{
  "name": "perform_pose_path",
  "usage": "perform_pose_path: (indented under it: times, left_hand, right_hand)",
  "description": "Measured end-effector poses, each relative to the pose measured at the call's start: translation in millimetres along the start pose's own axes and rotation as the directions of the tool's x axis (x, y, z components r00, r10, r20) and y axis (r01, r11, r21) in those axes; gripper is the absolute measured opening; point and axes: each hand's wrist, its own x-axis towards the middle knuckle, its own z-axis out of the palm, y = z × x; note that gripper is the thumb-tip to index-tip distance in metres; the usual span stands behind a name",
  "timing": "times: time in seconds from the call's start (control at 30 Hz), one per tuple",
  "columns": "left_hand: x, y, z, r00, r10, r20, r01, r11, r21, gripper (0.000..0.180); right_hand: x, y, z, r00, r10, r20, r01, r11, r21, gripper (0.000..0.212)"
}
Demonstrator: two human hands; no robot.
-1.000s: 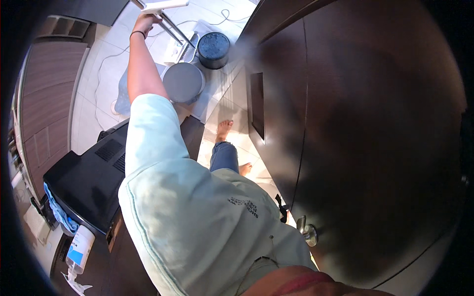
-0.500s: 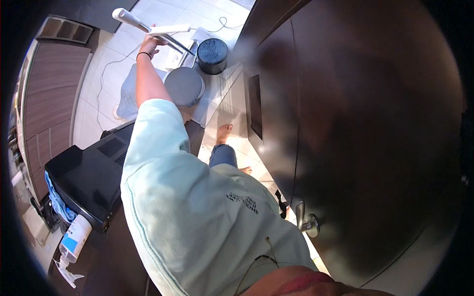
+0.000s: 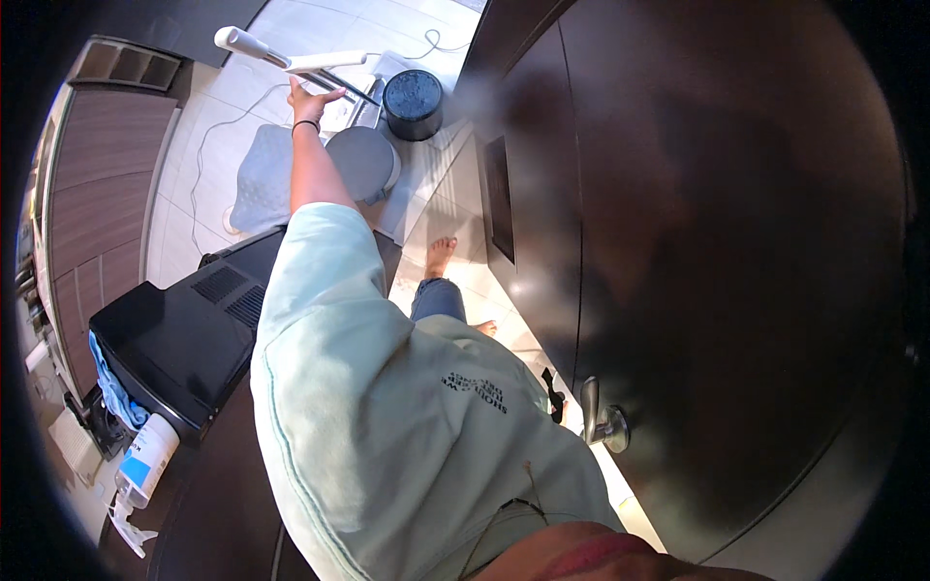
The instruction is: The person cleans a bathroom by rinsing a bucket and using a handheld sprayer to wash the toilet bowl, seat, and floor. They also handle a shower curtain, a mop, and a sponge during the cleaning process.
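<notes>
My left hand reaches far forward, its thumb and fingers spread, with nothing visible in it. Just beyond its fingertips a long-handled device, with a white grip and a shiny metal tube, slants down toward a pale base. I cannot tell whether the fingertips touch it. A white bar crosses the tube. Right of my wrist stands a bin with a round grey lid, and behind it a black cylindrical container. My right hand is out of view.
A dark door with a metal lever handle fills the right side. A black boxy appliance sits left of my arm, near a white spray bottle and blue cloth. A grey mat and cable lie on the floor.
My left hand has drawn back from the white bar, slightly to the right and nearer, and its fingers have spread. The long-handled device stays put; the whole view has shifted slightly.
</notes>
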Motion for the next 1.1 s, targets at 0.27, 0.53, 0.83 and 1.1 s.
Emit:
perform_pose_path:
  times: [0.27,0.53,0.83,1.1]
  left_hand:
    - [-93,-95,55,0.965,-0.030,-0.259,0.102,0.958,0.268,0.084]
    - [-363,-212,176,0.240,-0.119,0.964,-0.404,0.890,0.210,0.028]
    - [-697,-26,144,-0.732,0.023,0.681,-0.638,-0.374,-0.673,0.036]
    - [-693,-53,186,0.102,-0.117,0.988,-0.657,-0.754,-0.022,0.052]
  right_hand:
    - [7,11,-18,0.999,-0.043,0.025,0.042,0.999,0.032,0.032]
    - [36,24,-74,0.971,-0.218,0.096,0.208,0.972,0.110,0.032]
    - [38,35,-178,0.941,-0.300,0.155,0.218,0.890,0.400,0.044]
    - [35,71,-232,0.782,-0.502,0.370,0.237,0.788,0.569,0.047]
